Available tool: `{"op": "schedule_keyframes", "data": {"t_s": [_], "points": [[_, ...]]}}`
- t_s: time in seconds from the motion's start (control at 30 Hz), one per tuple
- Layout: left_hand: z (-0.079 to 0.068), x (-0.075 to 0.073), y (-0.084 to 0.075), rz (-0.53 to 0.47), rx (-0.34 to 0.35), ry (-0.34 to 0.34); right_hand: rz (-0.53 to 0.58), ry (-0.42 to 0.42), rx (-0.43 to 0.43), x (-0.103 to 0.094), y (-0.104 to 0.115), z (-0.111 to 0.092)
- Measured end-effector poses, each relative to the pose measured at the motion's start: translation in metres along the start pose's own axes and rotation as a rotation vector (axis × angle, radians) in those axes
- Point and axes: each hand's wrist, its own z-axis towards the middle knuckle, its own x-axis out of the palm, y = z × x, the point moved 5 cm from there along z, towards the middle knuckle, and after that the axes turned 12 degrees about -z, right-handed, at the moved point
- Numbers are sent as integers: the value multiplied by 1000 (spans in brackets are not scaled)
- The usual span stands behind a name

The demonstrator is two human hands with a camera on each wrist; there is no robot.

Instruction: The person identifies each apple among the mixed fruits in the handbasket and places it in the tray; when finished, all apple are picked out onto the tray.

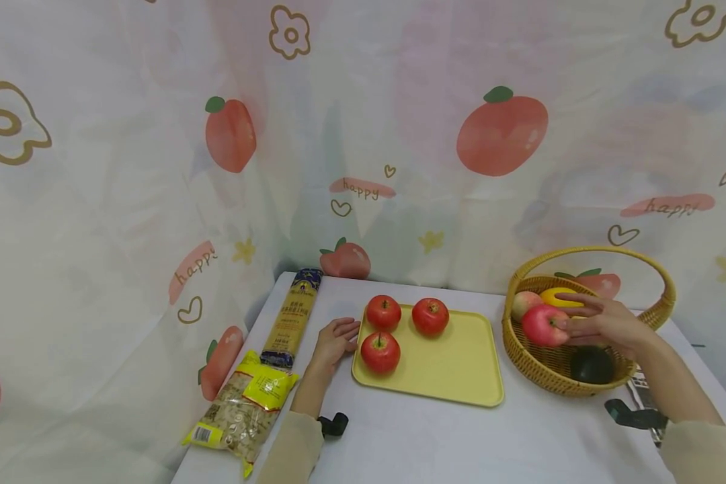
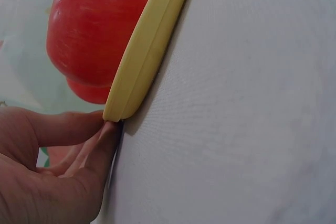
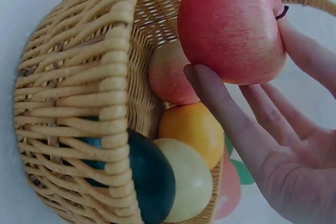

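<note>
Over the wicker basket (image 1: 535, 373) on the right, my right hand (image 1: 611, 326) holds a pink-red apple (image 3: 231, 30) between thumb and fingers. Below it in the basket lie a pinkish peach-like fruit (image 3: 170, 74), a yellow-orange fruit (image 3: 191, 129), a pale green fruit (image 3: 186, 182) and a dark green fruit (image 3: 149, 177). My left hand (image 1: 333, 344) pinches the left edge of the yellow tray (image 1: 448, 370), thumb and finger meeting at its rim in the left wrist view. Three red apples, one of them this front apple (image 1: 380, 353), sit on the tray's left half.
A pasta packet (image 1: 292, 319) and a clear-and-yellow food bag (image 1: 245, 407) lie along the table's left side. The basket's tall handle (image 1: 587, 250) arches over its fruit. Printed curtains (image 1: 399, 222) hang behind and to the left of the white table (image 1: 423, 444).
</note>
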Motion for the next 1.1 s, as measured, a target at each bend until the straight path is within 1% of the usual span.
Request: {"op": "schedule_keyframes", "data": {"t_s": [0.13,0.3,0.4,0.53,0.63,0.77,0.87,1.1], "points": [[-2,1,-2,3,-4,-1,60,-10,8,1,6,-7],[-2,1,-1,1,-6,-1,103,-25,8,3,15,-15],[-2,0,-2,2,-1,-2,114,-40,3,6,21,-19],[-1,0,-2,12,11,1,89,-65,10,13,27,-24],[-2,1,-2,7,14,5,71,-72,-5,21,33,-29],[-4,2,-3,-5,10,8,90,-56,-46,32,42,-35],[-5,2,-3,-9,5,15,84,-56,-66,42,50,-37],[-4,2,-4,-2,-4,23,35,-38,-88,70,70,-33]]}}
